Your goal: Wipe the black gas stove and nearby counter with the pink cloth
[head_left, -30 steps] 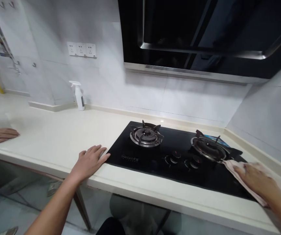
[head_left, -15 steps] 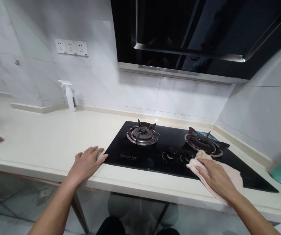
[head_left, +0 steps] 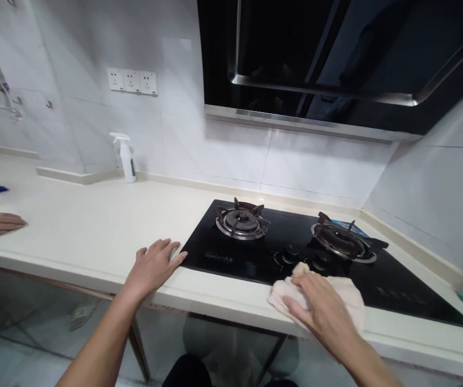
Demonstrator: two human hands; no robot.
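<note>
Head view: cloth [head_left: 350,295] beneath right hand [head_left: 323,305], grasped by it; left hand [head_left: 153,264] splayed, well apart.

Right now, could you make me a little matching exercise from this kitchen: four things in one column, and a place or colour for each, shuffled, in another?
Things:
1. cloth
2. spray bottle
3. left hand
4. range hood

Places and colours:
A. white, upright near the back wall
B. black, above the cooktop
C. pale pink, under the right hand
D. fingers spread, at the cooktop's left edge

Pairs: 1-C, 2-A, 3-D, 4-B
</note>
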